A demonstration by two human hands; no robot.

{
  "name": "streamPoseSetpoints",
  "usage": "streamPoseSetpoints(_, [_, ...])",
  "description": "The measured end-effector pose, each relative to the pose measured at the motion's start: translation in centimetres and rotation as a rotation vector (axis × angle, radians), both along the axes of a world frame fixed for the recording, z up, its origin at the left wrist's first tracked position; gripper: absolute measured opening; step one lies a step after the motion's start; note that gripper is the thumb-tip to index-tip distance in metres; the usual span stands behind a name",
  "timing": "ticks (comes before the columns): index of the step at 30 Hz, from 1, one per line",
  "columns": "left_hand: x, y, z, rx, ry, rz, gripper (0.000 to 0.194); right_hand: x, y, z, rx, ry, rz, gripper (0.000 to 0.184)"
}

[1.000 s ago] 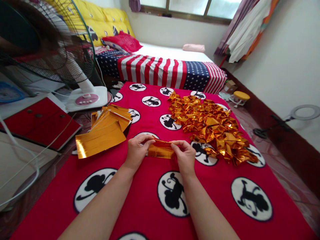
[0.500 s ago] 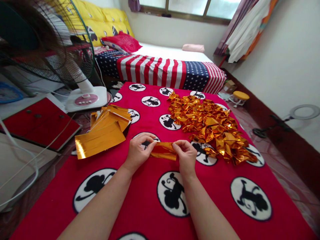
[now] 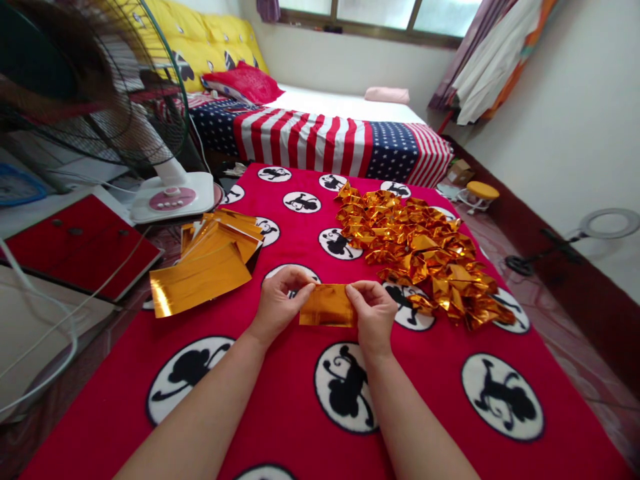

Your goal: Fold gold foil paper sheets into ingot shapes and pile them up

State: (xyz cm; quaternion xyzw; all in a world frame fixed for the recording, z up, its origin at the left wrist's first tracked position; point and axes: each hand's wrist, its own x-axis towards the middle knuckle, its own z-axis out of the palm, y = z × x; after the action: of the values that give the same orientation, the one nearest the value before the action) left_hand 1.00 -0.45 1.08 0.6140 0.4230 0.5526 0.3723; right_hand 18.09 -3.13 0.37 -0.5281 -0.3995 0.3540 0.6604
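A folded piece of gold foil paper (image 3: 327, 306) is stretched between my two hands above the red cloth. My left hand (image 3: 283, 301) pinches its upper left corner between thumb and fingers. At the upper right corner, my right hand (image 3: 373, 310) grips it the same way. To the left of my hands lies a fanned stack of flat gold foil sheets (image 3: 200, 280). On the right side of the cloth spreads a heap of folded, crumpled-looking gold foil pieces (image 3: 420, 243).
The red cloth (image 3: 415, 400) with black-and-white round prints covers the table. An electric fan (image 3: 173, 193) stands beyond the stack, beside a red-topped surface (image 3: 80, 243). A bed (image 3: 325, 140) lies behind, and a yellow stool (image 3: 483, 191) stands on the floor at right.
The foil paper has tilted so that more of its face shows, and it looks taller and flatter between my hands. Both hands have barely shifted.
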Motion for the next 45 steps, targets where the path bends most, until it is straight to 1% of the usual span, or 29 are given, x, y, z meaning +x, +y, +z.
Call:
streamPoseSetpoints(1, [0.0,0.0,0.0,0.034,0.024,-0.013,0.003,-0.1,0.0,0.0,0.001,-0.009,-0.002,0.018])
streamPoseSetpoints(3, [0.0,-0.1,0.2,0.106,0.087,-0.04,0.012,-0.2,-0.1,-0.1,0.004,-0.025,-0.001,0.018])
streamPoseSetpoints(5, [0.0,-0.2,0.6,0.143,0.147,-0.048,0.016,-0.4,-0.2,-0.1,0.004,-0.036,0.003,0.018])
streamPoseSetpoints(7, [0.2,-0.4,0.8,0.153,0.188,-0.043,0.015,-0.6,-0.3,-0.1,-0.008,-0.043,0.009,0.018])
streamPoseSetpoints(9, [0.3,-0.6,1.0,0.156,0.22,-0.041,0.007,-0.8,-0.4,0.0,-0.019,-0.05,0.019,0.018])
streamPoseSetpoints(10, [0.4,-0.7,0.9,0.149,0.228,-0.036,0.003,-0.9,-0.5,0.0,-0.022,-0.054,0.026,0.018])
streamPoseSetpoints(11, [0.5,-0.7,0.9,0.132,0.227,-0.025,0.003,-1.0,-0.5,0.0,-0.022,-0.06,0.034,0.018])
streamPoseSetpoints(14, [0.6,-0.6,0.5,0.039,0.175,0.009,0.015,-1.1,-0.5,0.1,-0.017,-0.076,0.05,0.018])
streamPoseSetpoints(16, [0.5,-0.5,0.3,0.003,0.152,-0.01,0.019,-1.1,-0.5,0.1,-0.016,-0.077,0.057,0.018])
streamPoseSetpoints(19, [0.3,-0.1,0.2,0.012,0.145,-0.069,0.01,-1.1,-0.5,0.1,-0.017,-0.054,0.072,0.017])
streamPoseSetpoints(22, [0.2,0.1,0.1,-0.003,0.114,-0.083,0.006,-1.2,-0.5,0.1,-0.026,-0.026,0.088,0.016])
streamPoseSetpoints(25, [0.2,0.1,0.0,-0.031,0.09,-0.077,0.005,-1.1,-0.4,0.2,-0.037,0.01,0.124,0.017])
streamPoseSetpoints(28, [0.2,0.1,-0.1,-0.06,0.062,-0.073,0.005,-0.9,-0.3,0.1,-0.047,0.068,0.163,0.023])
streamPoseSetpoints(32, [0.1,0.2,-0.2,-0.095,0.049,-0.069,0.009,-0.8,-0.2,0.1,-0.056,0.094,0.192,0.027])
streamPoseSetpoints(41, [0.2,0.2,-0.4,-0.118,0.06,-0.061,0.009,-0.7,-0.1,-0.2,-0.044,0.069,0.173,0.024])
streamPoseSetpoints(45, [0.2,0.2,-0.4,-0.094,0.063,-0.062,0.008,-0.7,-0.1,-0.2,-0.057,0.088,0.187,0.021])
